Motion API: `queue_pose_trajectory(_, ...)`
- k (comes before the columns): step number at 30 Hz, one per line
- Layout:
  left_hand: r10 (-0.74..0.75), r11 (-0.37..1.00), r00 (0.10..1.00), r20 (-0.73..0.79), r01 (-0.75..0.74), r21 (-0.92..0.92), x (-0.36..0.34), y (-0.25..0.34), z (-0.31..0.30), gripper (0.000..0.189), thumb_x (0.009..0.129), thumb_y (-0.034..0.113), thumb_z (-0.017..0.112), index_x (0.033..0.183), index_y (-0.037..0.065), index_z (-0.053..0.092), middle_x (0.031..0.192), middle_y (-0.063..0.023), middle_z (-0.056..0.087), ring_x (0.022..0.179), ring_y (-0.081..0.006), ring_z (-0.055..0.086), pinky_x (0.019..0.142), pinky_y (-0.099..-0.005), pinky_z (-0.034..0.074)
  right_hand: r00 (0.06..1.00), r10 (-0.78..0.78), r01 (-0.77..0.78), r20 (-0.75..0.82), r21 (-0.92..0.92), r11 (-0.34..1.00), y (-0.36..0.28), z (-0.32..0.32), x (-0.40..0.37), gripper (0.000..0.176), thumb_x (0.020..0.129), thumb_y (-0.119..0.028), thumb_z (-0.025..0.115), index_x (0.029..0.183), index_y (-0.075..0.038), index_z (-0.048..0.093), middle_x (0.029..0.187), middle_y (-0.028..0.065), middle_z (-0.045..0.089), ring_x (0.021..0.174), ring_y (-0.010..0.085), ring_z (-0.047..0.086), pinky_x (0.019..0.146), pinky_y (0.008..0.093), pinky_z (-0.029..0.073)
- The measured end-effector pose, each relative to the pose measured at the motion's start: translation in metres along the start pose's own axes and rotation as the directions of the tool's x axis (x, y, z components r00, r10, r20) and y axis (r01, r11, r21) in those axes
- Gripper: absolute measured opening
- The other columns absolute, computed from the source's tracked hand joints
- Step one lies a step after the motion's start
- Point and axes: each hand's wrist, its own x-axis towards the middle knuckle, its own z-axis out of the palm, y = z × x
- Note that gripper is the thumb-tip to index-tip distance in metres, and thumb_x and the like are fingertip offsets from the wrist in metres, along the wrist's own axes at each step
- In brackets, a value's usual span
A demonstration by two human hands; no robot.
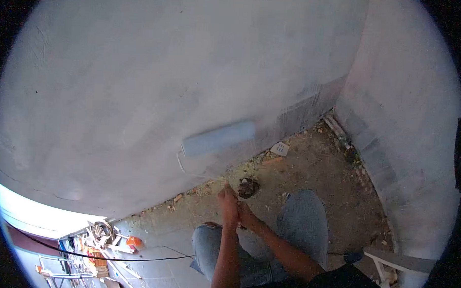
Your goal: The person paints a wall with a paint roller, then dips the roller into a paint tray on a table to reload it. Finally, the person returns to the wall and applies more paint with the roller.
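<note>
A paint roller [219, 138] with a light blue-grey sleeve lies against the lower part of the wall [156, 80]. Its thin white wire frame bends down from the left end toward my hands. My left hand [228, 201] is wrapped round the roller's handle, which the fingers mostly hide. Close behind it, my right hand [246, 215] is closed round the same handle, just above my knees. Darker, streaky patches show on the wall to the right of the roller.
Rubble lines the floor [311, 162] along the wall, with a dark lump [248, 188] and a pale card [279, 149]. A white frame [384, 261] stands at lower right. Wood scraps [103, 236], a metal stand [63, 274] and a black cable [135, 259] are at lower left.
</note>
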Motion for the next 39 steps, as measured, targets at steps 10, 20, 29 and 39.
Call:
queue_pose_trajectory(10, 0.101, 0.981, 0.990, 0.100, -0.082, -0.178, -0.011, 0.095, 0.038, 0.051, 0.089, 0.043, 0.041, 0.054, 0.007, 0.038, 0.050, -0.0004, 0.035, 0.046, -0.0102, 0.032, 0.045, -0.0284, 0.026, 0.991, -0.048, 0.043, -0.121, -0.044, 0.998, -0.090, -0.046, 0.010, 0.032, 0.086, -0.023, 0.048, 0.107, 0.001, 0.047, 0.091, 0.0166, 0.056, 0.081, 0.0273, 0.053, 0.069, 0.0380, 0.044)
queue_pose_trajectory(20, -0.381, 0.803, 0.914, 0.142, 0.403, -0.439, -0.020, -0.071, 0.010, 0.042, 0.087, 0.042, 0.047, 0.059, 0.011, 0.042, 0.048, 0.0005, 0.035, 0.039, -0.0118, 0.031, 0.041, -0.0277, 0.028, 0.981, -0.047, -0.090, -0.187, -0.658, 0.748, 0.038, -0.004, -0.040, 0.039, 0.093, -0.030, 0.033, 0.113, 0.002, 0.044, 0.090, 0.0241, 0.055, 0.083, 0.0328, 0.055, 0.071, 0.0415, 0.044)
queue_pose_trajectory(29, -0.150, 0.803, 0.974, 0.168, 0.220, -0.555, -0.022, 0.027, -0.055, 0.042, 0.088, 0.043, 0.045, 0.059, 0.014, 0.038, 0.049, 0.0007, 0.036, 0.041, -0.0103, 0.033, 0.040, -0.0259, 0.028, 0.979, -0.012, -0.074, -0.201, -0.414, 0.907, -0.095, 0.055, -0.025, 0.050, 0.093, -0.038, 0.026, 0.108, 0.006, 0.045, 0.080, 0.0291, 0.055, 0.077, 0.0432, 0.055, 0.064, 0.0480, 0.042)
queue_pose_trajectory(39, -0.374, 0.823, 0.928, 0.015, 0.339, -0.457, -0.007, -0.028, -0.064, 0.040, 0.087, 0.043, 0.045, 0.063, 0.011, 0.041, 0.051, 0.0004, 0.038, 0.044, -0.0108, 0.037, 0.041, -0.0251, 0.028, 0.951, 0.298, -0.310, -0.087, -0.316, 0.897, -0.055, 0.060, -0.004, 0.044, 0.090, -0.033, 0.033, 0.118, 0.000, 0.039, 0.100, 0.0259, 0.053, 0.089, 0.0382, 0.055, 0.075, 0.0447, 0.044)
